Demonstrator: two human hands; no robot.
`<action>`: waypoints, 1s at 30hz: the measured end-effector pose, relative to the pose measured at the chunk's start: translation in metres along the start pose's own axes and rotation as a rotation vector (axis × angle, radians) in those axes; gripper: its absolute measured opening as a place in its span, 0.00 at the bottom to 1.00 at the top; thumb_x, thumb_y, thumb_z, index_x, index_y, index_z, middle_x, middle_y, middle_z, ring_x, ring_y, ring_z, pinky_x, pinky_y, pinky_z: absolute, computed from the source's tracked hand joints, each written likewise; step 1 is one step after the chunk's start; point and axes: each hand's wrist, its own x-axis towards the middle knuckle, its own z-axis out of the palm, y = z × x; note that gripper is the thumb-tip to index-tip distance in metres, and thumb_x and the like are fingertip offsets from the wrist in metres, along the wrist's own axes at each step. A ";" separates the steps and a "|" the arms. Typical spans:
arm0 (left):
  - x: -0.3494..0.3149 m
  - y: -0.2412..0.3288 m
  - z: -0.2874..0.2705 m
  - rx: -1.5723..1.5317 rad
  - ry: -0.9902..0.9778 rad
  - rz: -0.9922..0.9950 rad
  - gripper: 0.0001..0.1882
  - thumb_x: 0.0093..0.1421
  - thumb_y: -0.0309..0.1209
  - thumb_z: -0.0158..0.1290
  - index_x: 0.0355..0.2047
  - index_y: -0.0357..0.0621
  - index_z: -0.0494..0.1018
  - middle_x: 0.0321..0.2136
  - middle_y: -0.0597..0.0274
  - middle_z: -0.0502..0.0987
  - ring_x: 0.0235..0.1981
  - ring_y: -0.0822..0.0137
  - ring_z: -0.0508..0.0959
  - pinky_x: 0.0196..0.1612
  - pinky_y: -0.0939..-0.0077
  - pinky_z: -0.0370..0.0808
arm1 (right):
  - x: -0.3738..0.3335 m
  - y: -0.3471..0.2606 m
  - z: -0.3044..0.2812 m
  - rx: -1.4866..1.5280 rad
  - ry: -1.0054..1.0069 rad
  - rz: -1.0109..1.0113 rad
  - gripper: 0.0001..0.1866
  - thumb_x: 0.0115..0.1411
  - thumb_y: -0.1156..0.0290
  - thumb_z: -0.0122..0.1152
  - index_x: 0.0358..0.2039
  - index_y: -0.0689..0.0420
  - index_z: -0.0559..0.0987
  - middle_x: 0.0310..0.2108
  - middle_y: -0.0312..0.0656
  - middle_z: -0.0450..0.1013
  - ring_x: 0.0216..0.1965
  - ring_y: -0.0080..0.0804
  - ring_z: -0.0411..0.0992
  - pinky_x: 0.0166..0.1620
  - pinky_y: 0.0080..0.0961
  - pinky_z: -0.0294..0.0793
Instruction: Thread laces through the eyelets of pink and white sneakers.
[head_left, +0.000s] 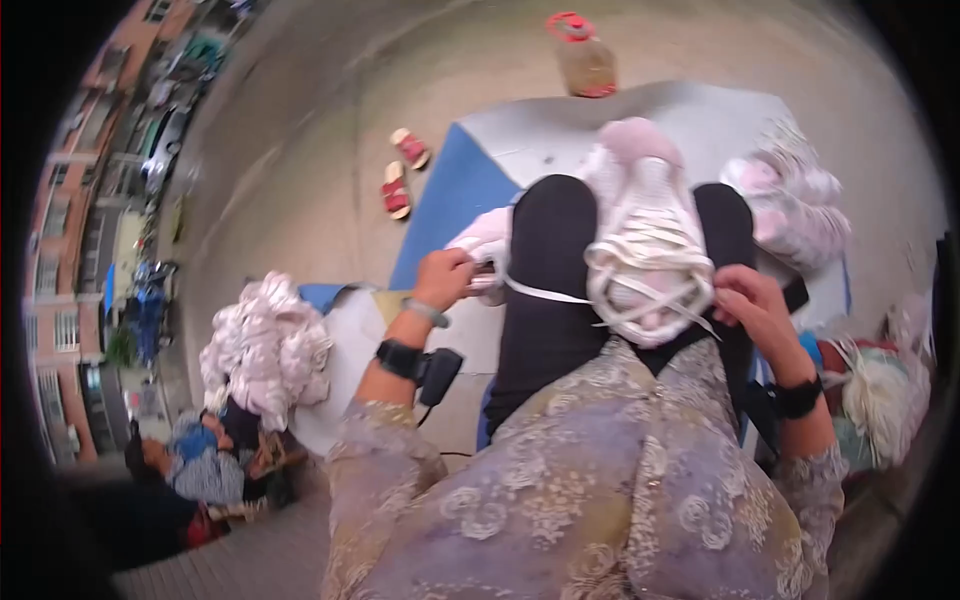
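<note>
A white and pale pink sneaker (645, 235) lies across my lap between my black-clad thighs, its toe pointing away from me. White shoelace (548, 292) criss-crosses its front, and one strand stretches left over my thigh. My left hand (445, 278) is closed on that strand, out beside my left knee. Close by the shoe's right edge, my right hand (752, 305) has its fingers pinched together; what they hold, if anything, is too small to make out. Another pinkish shoe (485, 240) shows partly behind my left knee.
Pale pink shoes form a pile (265, 350) on the left, with more shoes (785, 205) at the right. White laces (880, 400) hang in a bundle near my right elbow. Red sandals (396, 190), a red-topped jug (587, 65) and a seated person (205, 465) are farther off.
</note>
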 end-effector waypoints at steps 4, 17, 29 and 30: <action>0.021 -0.028 0.007 0.328 0.317 0.162 0.08 0.49 0.34 0.49 0.24 0.43 0.74 0.21 0.55 0.76 0.25 0.55 0.76 0.29 0.65 0.72 | -0.002 0.001 -0.005 -0.033 0.056 0.043 0.11 0.54 0.69 0.52 0.35 0.61 0.73 0.24 0.34 0.71 0.24 0.18 0.69 0.26 0.14 0.65; 0.071 -0.056 0.002 0.150 0.096 -0.015 0.14 0.44 0.37 0.49 0.31 0.45 0.73 0.32 0.52 0.75 0.36 0.50 0.73 0.41 0.64 0.69 | 0.008 -0.023 0.036 -0.169 0.050 -0.085 0.33 0.47 0.64 0.60 0.52 0.64 0.61 0.37 0.38 0.68 0.36 0.21 0.66 0.41 0.16 0.64; 0.022 -0.027 0.052 0.186 0.095 0.588 0.07 0.48 0.32 0.50 0.29 0.51 0.72 0.26 0.66 0.73 0.33 0.64 0.72 0.51 0.47 0.50 | 0.024 -0.030 0.030 -0.472 0.092 -0.180 0.30 0.52 0.56 0.55 0.50 0.64 0.65 0.40 0.44 0.70 0.42 0.31 0.67 0.48 0.24 0.64; 0.025 -0.028 0.048 0.175 0.088 0.591 0.06 0.50 0.33 0.50 0.29 0.51 0.72 0.25 0.67 0.72 0.33 0.64 0.72 0.52 0.48 0.49 | 0.026 -0.034 0.030 -0.450 0.074 -0.175 0.29 0.52 0.56 0.56 0.49 0.64 0.65 0.39 0.42 0.70 0.42 0.30 0.67 0.47 0.24 0.64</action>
